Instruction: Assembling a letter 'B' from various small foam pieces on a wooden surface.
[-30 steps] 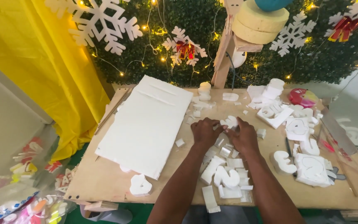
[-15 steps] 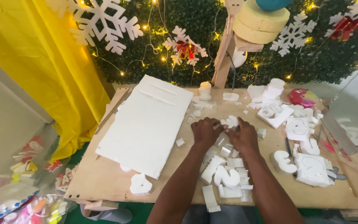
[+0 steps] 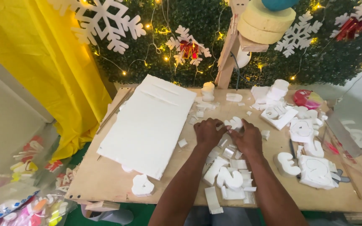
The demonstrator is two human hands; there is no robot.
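Note:
My left hand (image 3: 208, 132) and my right hand (image 3: 246, 137) meet at the middle of a wooden table (image 3: 105, 180). Both grip a small white foam cutout (image 3: 234, 122) that sticks up between the fingertips. Below my wrists lie several white foam offcuts and a curved foam shape (image 3: 230, 179). Left of my left hand rests a large white foam sheet (image 3: 149, 123), lying flat and angled across the table.
More foam cutouts (image 3: 311, 167) crowd the table's right side, with a foam stack (image 3: 278, 89) and a red object (image 3: 304, 98) at the back. A lone foam piece (image 3: 142, 186) sits near the front edge. A wooden post (image 3: 227, 62), hedge wall with snowflakes and yellow curtain (image 3: 47, 62) stand behind.

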